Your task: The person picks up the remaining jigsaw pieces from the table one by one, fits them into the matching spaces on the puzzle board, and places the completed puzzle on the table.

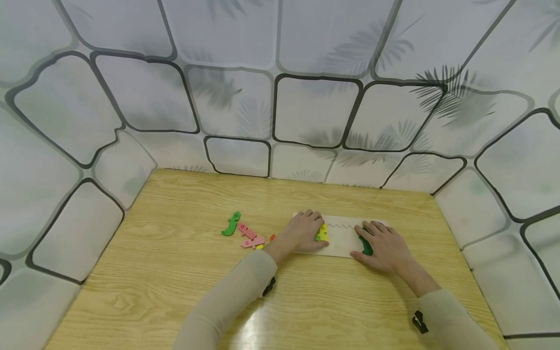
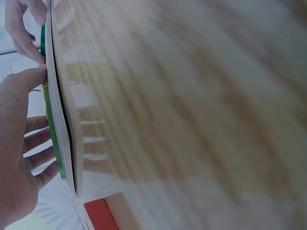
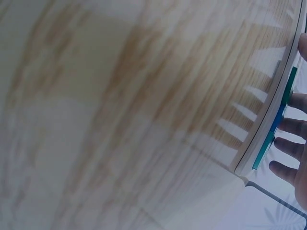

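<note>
Two bare hands over a flat puzzle board. The pale board (image 1: 343,243) lies on a wood-grained worktop (image 1: 144,287), right of the middle of the head view, and bears a zigzag line near its far edge. The left hand (image 1: 304,232) rests over the board's left part, its fingers extended and unclenched. Beneath and beside it show a yellow piece (image 1: 324,233) and a green piece (image 1: 317,238); in the left wrist view its fingertips touch the green edge on the board. The right hand (image 1: 385,247) rests on the board's right part, also unclenched, with fingers spread over a dark green piece (image 1: 365,244). The right wrist view shows a blue piece (image 3: 277,120) in line with the green, under the same fingertips. A bare stretch of board separates the two hands.

Left of the board, loose pieces lie on the worktop: a curved green animal-shaped piece (image 1: 232,225) farthest left, then a rose-pink piece (image 1: 247,230), a lighter pink piece (image 1: 253,242), a small part of another yellow piece (image 1: 259,247), and an orange-red piece (image 1: 272,237) partly hidden by the left forearm. Behind stands a pale wall covering (image 1: 315,112) printed with dark-outlined stone shapes and grey fronds.
</note>
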